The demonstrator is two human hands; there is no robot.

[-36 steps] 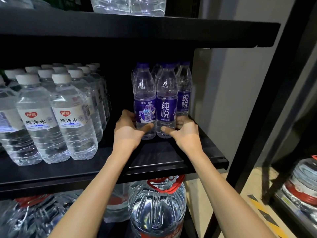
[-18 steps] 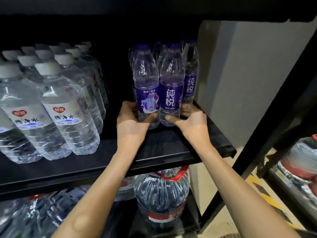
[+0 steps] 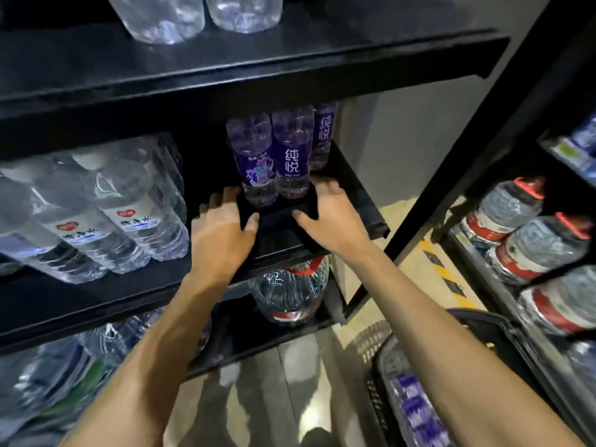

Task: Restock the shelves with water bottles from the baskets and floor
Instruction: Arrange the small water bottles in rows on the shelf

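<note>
Mid-frame shelf [image 3: 358, 201]: your open, empty left hand [image 3: 222, 230] and right hand [image 3: 329, 214] should nudge the purple bottles [image 3: 290, 156] back evenly.

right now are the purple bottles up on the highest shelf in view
No, the purple bottles stand on the middle shelf, beneath the upper shelf, which carries only clear bottles.

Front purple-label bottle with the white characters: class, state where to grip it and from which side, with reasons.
Grip the labelled mid-body of the bottle with the white characters, coming from the open shelf front. It stands upright, its cap is hidden behind the upper shelf, and another purple bottle crowds its left, so top or side approaches look poor.
</note>
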